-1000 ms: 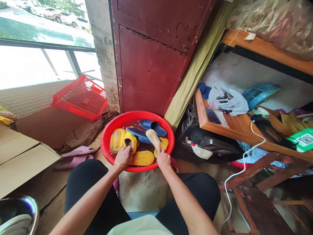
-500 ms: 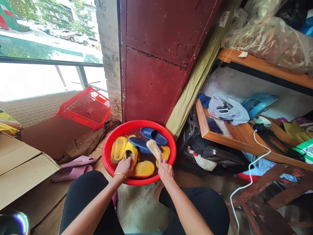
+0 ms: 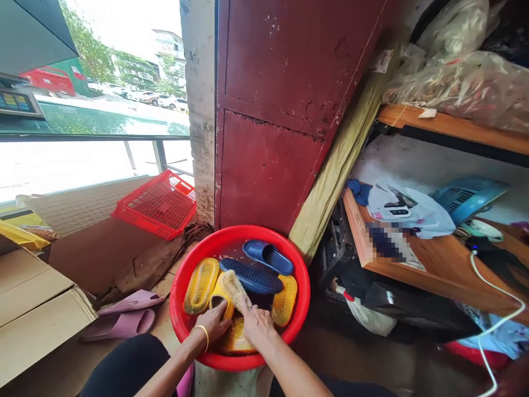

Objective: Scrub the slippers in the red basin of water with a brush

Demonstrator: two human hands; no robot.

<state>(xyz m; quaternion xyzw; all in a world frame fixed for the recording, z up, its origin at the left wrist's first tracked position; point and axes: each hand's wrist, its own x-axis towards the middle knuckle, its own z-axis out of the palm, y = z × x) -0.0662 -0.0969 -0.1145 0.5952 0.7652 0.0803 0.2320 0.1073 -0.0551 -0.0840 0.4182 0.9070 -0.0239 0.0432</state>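
In the round red plastic basin (image 3: 177, 309) at lower centre, we should brace the yellow rubber slipper (image 3: 219, 285) our left hand (image 3: 214, 322) grips and, right hand (image 3: 258, 324) wrapped around the pale-bristled brush (image 3: 233, 285), stroke evenly.

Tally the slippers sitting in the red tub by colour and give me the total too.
Yellow slippers: 4, one of them in the left hand
Blue slippers: 2
Total: 6
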